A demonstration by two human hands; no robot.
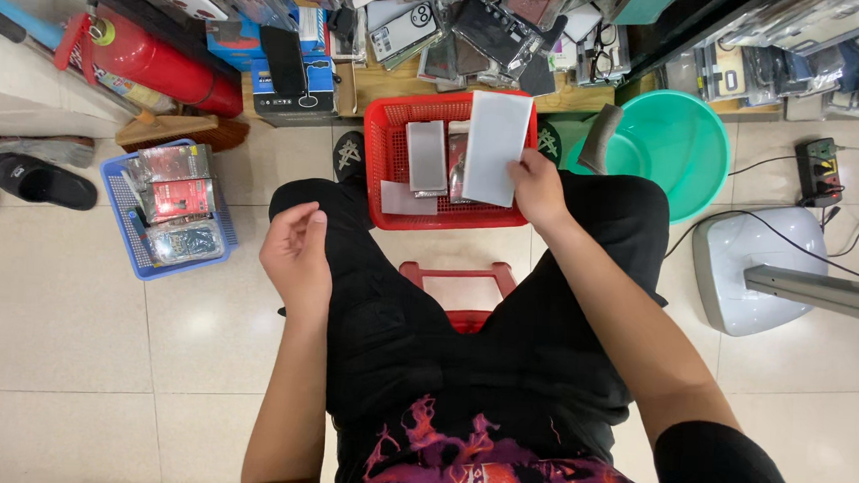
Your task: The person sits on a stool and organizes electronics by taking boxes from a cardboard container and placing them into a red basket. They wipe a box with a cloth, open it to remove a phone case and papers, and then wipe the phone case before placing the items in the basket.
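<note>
Seated person, viewed from above; black trousers, red stool (pixel 461 293) under the legs, tiled floor.

Right hand (pixel 538 190): closed in a pinch on the lower right corner of a flat white packet (pixel 496 148). Thumb lies on the front face, fingers are behind it. The packet is rectangular, with its long axis running away from the body and tilted slightly to the right at the top. It is held above the right half of the red basket (pixel 390 187), not resting in it as far as can be told.

Left hand (pixel 297 255): empty, fingers loosely curled, half open, hovering over the left thigh. Touches nothing.

Key relation: the basket sits on the floor straight ahead, between the knees. The right hand is over its right edge; the left hand is well apart, back and to the left of it. The right hand is clearly the nearer one.

Inside the basket: a grey packet (pixel 426 156) standing lengthwise, just left of the white one, with further flat packets beneath.

Surroundings: blue basket (pixel 120 209) of wrapped items on the left, green basin (pixel 680 146) on the right, red fire extinguisher (pixel 157 65) top left.
</note>
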